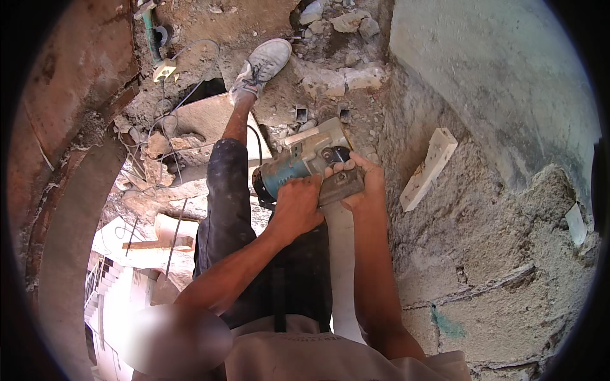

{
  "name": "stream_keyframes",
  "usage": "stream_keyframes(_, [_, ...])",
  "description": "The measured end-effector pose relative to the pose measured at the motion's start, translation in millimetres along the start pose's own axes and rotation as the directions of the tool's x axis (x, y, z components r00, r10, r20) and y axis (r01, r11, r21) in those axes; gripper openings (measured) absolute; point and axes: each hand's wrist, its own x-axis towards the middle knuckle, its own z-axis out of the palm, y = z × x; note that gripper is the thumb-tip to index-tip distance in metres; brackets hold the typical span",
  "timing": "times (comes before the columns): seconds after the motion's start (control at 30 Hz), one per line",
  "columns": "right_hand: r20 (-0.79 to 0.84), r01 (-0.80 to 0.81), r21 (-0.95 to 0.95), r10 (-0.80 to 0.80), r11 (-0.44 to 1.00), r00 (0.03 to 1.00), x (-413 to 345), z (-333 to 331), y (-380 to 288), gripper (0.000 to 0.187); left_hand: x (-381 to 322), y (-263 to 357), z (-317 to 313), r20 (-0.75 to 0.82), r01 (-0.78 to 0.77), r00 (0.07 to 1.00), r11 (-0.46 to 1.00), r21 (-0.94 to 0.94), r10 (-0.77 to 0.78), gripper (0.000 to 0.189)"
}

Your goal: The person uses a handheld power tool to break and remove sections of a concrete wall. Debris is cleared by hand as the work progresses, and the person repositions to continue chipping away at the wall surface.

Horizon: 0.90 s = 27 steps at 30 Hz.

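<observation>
A corded power tool [305,164] with a teal motor housing and a dusty grey metal body lies across my thighs. My left hand [299,202] grips its near side, fingers curled beside a flat metal part [340,185]. On the other end, my right hand [364,183] wraps around that metal part, with its fingertips over the edge near a round black fitting [339,153]. A black cord [258,143] runs from the motor end. The tool's underside is hidden, and I cannot tell whether a blade is fitted.
Ahead on the left are a green angle grinder [151,40], a socket block [164,70] and loose cables [159,126]. A dark hole [205,90] borders a flat board [205,119]. Two square steel tubes [301,113] poke from the rubble. A wood block [429,169] rests by the right wall [495,85].
</observation>
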Motion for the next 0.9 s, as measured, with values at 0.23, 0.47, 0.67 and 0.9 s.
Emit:
stream_keyframes(0.23, [0.053,0.335,0.04,-0.337,0.941,0.94,4.3,46.3,11.9,0.023,51.6,1.4,-23.1,-0.024,0.082,0.996,0.996,-0.026,-0.082,0.051])
stream_keyframes(0.47, [-0.019,0.426,-0.66,-0.581,0.618,0.813,12.3,99.6,-19.8,0.037,72.7,20.0,-12.9,-0.314,-0.091,0.949,0.961,-0.263,0.004,0.053])
stream_keyframes(0.67, [-0.004,0.424,-0.8,-0.71,0.425,0.704,21.7,130.9,-44.6,0.031,94.7,45.0,-4.1,-0.472,-0.08,0.877,0.944,-0.32,-0.086,0.06])
stream_keyframes(0.9, [0.001,0.279,-0.902,-0.646,0.329,0.763,18.1,132.1,-56.6,0.015,96.1,59.2,15.3,-0.573,-0.072,0.799,0.918,-0.389,-0.18,0.04])
